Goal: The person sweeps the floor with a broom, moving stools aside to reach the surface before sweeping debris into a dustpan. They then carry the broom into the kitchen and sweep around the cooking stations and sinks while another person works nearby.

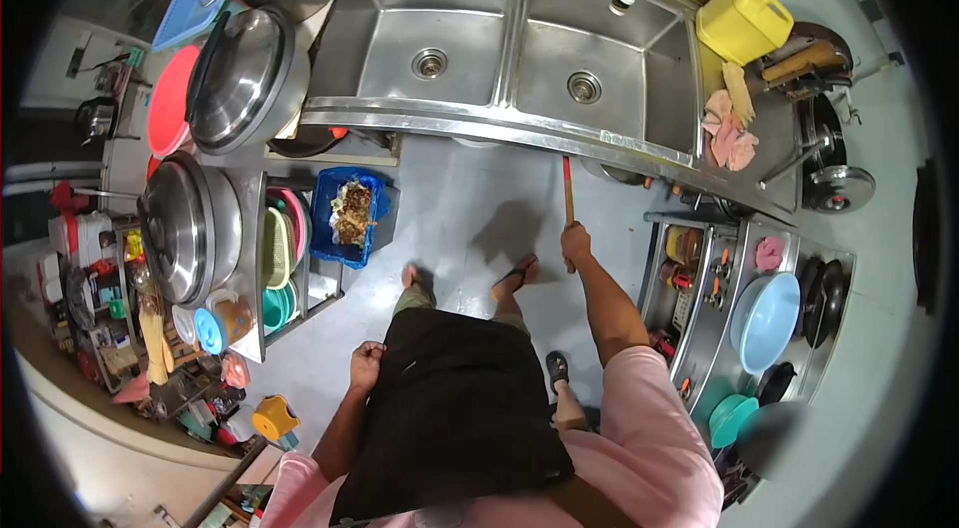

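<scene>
Below the right sink basin, my right hand (575,243) is closed around a wooden stick (568,190) with a red upper part. The stick's far end is hidden under the sink's front edge. My left hand (368,366) hangs beside the black apron (450,408), its fingers curled; whether they hold anything is too small to tell. A blue-lined bin (322,218) with food scraps stands on the floor in front of me, to the left.
The steel double sink (410,113) spans the front. Lidded pots (250,78) and a shelf rack line the left. Steel shelves (734,278) with basins stand at the right. Another person's leg (567,408) shows behind my right side.
</scene>
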Motion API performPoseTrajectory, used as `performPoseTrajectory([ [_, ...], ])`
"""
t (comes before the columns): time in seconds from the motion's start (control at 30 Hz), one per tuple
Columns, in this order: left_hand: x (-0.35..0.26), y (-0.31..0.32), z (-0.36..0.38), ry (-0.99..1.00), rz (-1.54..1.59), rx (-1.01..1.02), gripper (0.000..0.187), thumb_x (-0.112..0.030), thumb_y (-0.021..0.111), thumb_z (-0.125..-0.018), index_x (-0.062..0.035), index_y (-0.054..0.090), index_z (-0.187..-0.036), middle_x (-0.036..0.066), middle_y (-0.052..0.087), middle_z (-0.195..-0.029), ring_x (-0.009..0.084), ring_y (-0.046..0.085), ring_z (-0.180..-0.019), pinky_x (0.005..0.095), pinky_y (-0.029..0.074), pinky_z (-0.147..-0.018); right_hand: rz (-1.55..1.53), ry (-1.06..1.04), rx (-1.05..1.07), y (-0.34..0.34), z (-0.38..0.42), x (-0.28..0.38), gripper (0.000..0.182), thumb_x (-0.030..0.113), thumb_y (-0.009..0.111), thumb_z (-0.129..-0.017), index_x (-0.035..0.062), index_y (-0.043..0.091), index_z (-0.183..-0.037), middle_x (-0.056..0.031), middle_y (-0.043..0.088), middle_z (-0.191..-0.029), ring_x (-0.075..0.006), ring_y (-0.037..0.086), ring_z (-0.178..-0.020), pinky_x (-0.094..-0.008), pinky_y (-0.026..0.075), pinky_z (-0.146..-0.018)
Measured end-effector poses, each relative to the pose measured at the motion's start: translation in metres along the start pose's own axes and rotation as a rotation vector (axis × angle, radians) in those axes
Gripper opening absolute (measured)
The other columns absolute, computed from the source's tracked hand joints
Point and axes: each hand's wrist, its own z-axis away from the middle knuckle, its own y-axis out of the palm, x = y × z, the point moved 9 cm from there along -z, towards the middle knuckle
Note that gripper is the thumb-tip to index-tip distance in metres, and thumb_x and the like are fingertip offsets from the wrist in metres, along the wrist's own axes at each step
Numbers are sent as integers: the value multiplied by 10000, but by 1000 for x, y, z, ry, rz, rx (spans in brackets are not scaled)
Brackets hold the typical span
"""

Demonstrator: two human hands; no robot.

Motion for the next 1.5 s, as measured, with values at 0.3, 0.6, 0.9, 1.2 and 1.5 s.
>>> performPoseTrajectory([
  [0.3,-68,-3,-181,131,-261,231,280,-264,613,-862,7,683,-874,112,688,-768,199,656,-731,332,503,-703,190,187,233,-17,225,-50,266,243,462,-940,44,598,-1053,-252,671,-932,-446,645,-893,-479,540,-750],
  [0.6,-115,-6,-296,239,-394,558,233,-255,599,-849,-50,709,-868,118,695,-779,247,680,-770,368,506,-726,-243,610,348,-55,453,20,370,301,576,-924,135,607,-1254,7,452,-536,-83,417,-382,-243,330,-348],
  [0.9,-111,-16,-290,206,-443,594,224,-267,618,-854,-63,708,-877,118,691,-788,250,668,-762,368,503,-719,93,108,-71,30,343,45,268,243,437,-946,65,610,-1049,-238,669,-771,-386,644,-557,-483,496,-481],
  [1.2,-72,-35,-319,283,-520,652,310,-311,566,-866,-29,655,-773,169,646,-729,355,637,-703,450,462,-642,393,208,237,91,450,-14,332,322,548,-897,86,611,-1121,-161,701,-921,-353,686,-892,-475,552,-780],
  [1.5,-98,-7,-298,359,-888,675,316,-301,492,-815,-31,650,-778,242,650,-887,453,621,-853,513,468,-730,17,713,51,57,624,17,396,420,546,-931,74,681,-1068,-216,690,-875,-415,666,-876,-496,518,-766],
])
